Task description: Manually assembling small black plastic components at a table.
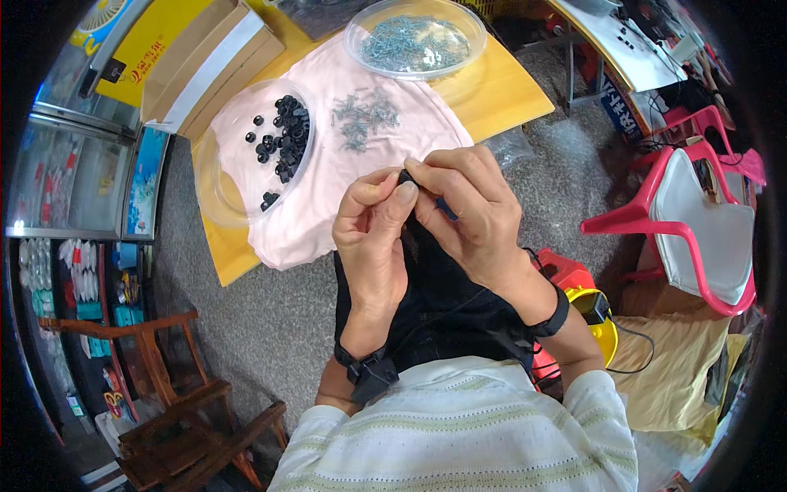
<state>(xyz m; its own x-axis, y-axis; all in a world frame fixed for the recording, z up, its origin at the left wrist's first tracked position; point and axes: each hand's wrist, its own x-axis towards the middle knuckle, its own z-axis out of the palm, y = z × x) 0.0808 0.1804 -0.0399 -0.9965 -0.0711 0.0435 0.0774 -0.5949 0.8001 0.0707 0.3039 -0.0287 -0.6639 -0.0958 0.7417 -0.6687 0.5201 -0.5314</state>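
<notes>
"Striped white shirt is closest to the lens. Past it, where is the black piece?"

"Between the fingertips of both hands, held up before the pink cloth on the worktop. The left hand has thumb and forefinger clamped on it; the right hand pinches it from the other side."

"Which hand is nearer, then?"

"Neither; both touch it. It is so small and covered that I can't fairly judge its long axis."

"And the counts?"

"Two hands, one piece shared between them, two dark wristbands. Two clear round containers: one tub with black parts, ahead and left, on the left hand's side; one bowl of screws, ahead and farther off. One loose heap of small metal bits lies on the cloth."

"How many parts and screws?"

"Too crowded to number; several black parts sit apart from the main pile."
</notes>
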